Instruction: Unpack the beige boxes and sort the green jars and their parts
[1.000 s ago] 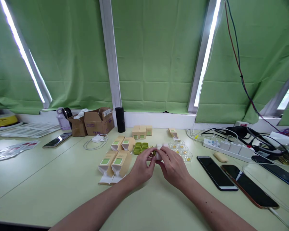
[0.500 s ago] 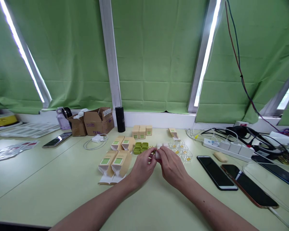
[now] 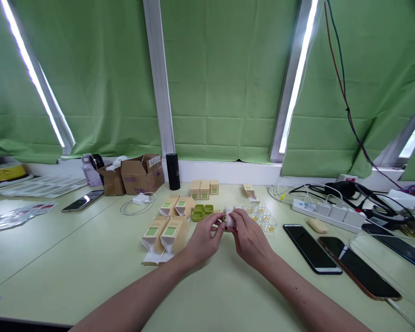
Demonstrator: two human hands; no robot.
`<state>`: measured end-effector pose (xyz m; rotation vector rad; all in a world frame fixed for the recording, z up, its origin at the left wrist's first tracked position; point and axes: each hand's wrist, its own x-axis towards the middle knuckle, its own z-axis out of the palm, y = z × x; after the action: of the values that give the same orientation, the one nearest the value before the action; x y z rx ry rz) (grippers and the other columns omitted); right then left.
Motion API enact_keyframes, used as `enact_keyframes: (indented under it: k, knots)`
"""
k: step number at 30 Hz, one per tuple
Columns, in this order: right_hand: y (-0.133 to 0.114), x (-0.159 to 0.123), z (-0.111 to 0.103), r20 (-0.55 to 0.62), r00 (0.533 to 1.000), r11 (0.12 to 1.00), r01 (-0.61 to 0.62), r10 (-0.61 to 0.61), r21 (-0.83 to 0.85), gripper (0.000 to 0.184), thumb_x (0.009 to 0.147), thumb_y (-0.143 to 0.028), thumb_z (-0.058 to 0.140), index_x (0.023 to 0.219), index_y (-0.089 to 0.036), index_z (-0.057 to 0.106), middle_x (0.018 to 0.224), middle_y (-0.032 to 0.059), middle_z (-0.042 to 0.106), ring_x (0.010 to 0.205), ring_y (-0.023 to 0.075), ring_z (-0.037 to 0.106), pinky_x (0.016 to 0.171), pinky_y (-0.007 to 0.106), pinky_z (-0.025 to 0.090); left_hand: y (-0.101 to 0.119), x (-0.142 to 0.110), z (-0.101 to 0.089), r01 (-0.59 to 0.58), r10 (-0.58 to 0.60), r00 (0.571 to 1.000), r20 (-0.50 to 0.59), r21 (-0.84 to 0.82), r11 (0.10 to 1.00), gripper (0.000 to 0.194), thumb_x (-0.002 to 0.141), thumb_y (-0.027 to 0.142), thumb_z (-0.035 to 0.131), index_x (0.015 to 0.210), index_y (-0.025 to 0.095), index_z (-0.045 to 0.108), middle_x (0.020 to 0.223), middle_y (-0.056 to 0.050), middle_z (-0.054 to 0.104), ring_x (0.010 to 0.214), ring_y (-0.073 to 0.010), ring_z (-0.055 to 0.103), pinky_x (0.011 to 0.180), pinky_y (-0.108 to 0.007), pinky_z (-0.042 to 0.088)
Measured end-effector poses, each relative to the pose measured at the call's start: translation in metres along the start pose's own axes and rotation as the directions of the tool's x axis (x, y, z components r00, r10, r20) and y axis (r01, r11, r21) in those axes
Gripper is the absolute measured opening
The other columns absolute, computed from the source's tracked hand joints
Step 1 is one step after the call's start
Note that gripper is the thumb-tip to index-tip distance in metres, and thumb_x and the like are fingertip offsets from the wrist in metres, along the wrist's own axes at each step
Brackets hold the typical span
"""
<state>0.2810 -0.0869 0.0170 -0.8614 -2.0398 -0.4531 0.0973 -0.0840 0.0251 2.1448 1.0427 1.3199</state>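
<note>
My right hand pinches a small white rounded piece between its thumb and fingers. My left hand is closed at the fingertips, right against that piece. A small dark, gold-edged thing shows between the two hands, but its kind cannot be made out. Just left of the hands sit several square green cups. To the right are several clear containers with gold spots inside, partly hidden by my right hand. Open kraft paper boxes with green labels lie in front of my left side.
Small closed boxes stand at the back near a black cylinder and a brown carton. On the right lie a phone, another phone, a power strip and tangled cables. One flattened box lies behind the clear containers.
The white piece has shifted slightly right and shows more between my hands. My fingertips have moved a little apart. The things on the table have stayed in place.
</note>
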Motion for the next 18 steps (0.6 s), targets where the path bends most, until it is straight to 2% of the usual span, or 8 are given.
enact_keyframes:
  k: [4, 8, 10, 12, 14, 18]
  knots:
    - [0.0022, -0.0021, 0.0006, -0.012, 0.997, 0.992, -0.072, 0.074, 0.104, 0.028, 0.103, -0.018, 0.043, 0.131, -0.017, 0.048, 0.122, 0.0177, 0.059, 0.107, 0.0278, 0.066, 0.077, 0.04, 0.062, -0.004, -0.0013, -0.0032, -0.091, 0.089, 0.996, 0.029, 0.049, 0.995, 0.038, 0.09, 0.027, 0.067, 0.128, 0.023, 0.06, 0.127, -0.011, 0.067, 0.113, -0.0254, 0.065, 0.101, -0.045, 0.054]
    - [-0.0014, -0.0025, 0.001, -0.005, 0.981, 0.949, -0.185, 0.193, 0.254, 0.025, 0.105, -0.024, 0.044, 0.128, -0.02, 0.051, 0.123, 0.0159, 0.06, 0.108, 0.0261, 0.065, 0.08, 0.038, 0.061, -0.0025, -0.0007, -0.0015, -0.033, 0.034, 0.999, -0.024, 0.036, 0.999, 0.038, 0.086, 0.023, 0.072, 0.123, 0.024, 0.061, 0.121, -0.009, 0.067, 0.113, -0.0257, 0.062, 0.101, -0.045, 0.051]
    - [-0.0036, -0.0019, 0.0014, 0.034, 0.952, 0.88, -0.294, 0.303, 0.374, 0.023, 0.105, -0.03, 0.045, 0.124, -0.021, 0.056, 0.121, 0.0135, 0.062, 0.105, 0.0246, 0.065, 0.082, 0.038, 0.059, -0.0013, -0.0004, -0.0006, 0.001, -0.001, 0.999, -0.041, 0.006, 1.0, 0.037, 0.087, 0.025, 0.072, 0.122, 0.024, 0.062, 0.121, -0.008, 0.068, 0.111, -0.025, 0.062, 0.099, -0.043, 0.051]
    - [-0.0046, -0.0008, 0.0023, 0.116, 0.899, 0.75, -0.419, 0.423, 0.512, 0.024, 0.105, -0.038, 0.048, 0.119, -0.023, 0.06, 0.119, 0.0107, 0.065, 0.102, 0.0231, 0.065, 0.084, 0.037, 0.056, -0.0011, -0.0004, -0.0002, 0.021, -0.021, 0.999, -0.041, -0.015, 1.0, 0.037, 0.088, 0.028, 0.072, 0.123, 0.024, 0.062, 0.122, -0.008, 0.068, 0.11, -0.0247, 0.063, 0.098, -0.043, 0.052]
    - [-0.0039, 0.0009, 0.0038, 0.22, 0.829, 0.57, -0.521, 0.514, 0.635, 0.03, 0.103, -0.048, 0.052, 0.118, -0.025, 0.063, 0.118, 0.0086, 0.068, 0.101, 0.0228, 0.064, 0.086, 0.037, 0.054, -0.0023, -0.0008, -0.0002, 0.032, -0.033, 0.999, -0.042, -0.022, 0.999, 0.037, 0.088, 0.029, 0.072, 0.124, 0.024, 0.063, 0.123, -0.009, 0.068, 0.11, -0.0248, 0.063, 0.098, -0.043, 0.051]
    - [0.0009, 0.005, 0.0056, 0.339, 0.692, 0.2, -0.574, 0.638, 0.794, 0.043, 0.088, -0.062, 0.068, 0.109, -0.025, 0.072, 0.11, 0.0065, 0.072, 0.095, 0.0234, 0.063, 0.083, 0.036, 0.05, -0.0073, -0.0015, 0.0003, 0.046, -0.048, 0.997, -0.067, -0.032, 0.998, 0.038, 0.087, 0.028, 0.072, 0.124, 0.024, 0.064, 0.122, -0.009, 0.069, 0.112, -0.0258, 0.063, 0.098, -0.044, 0.051]
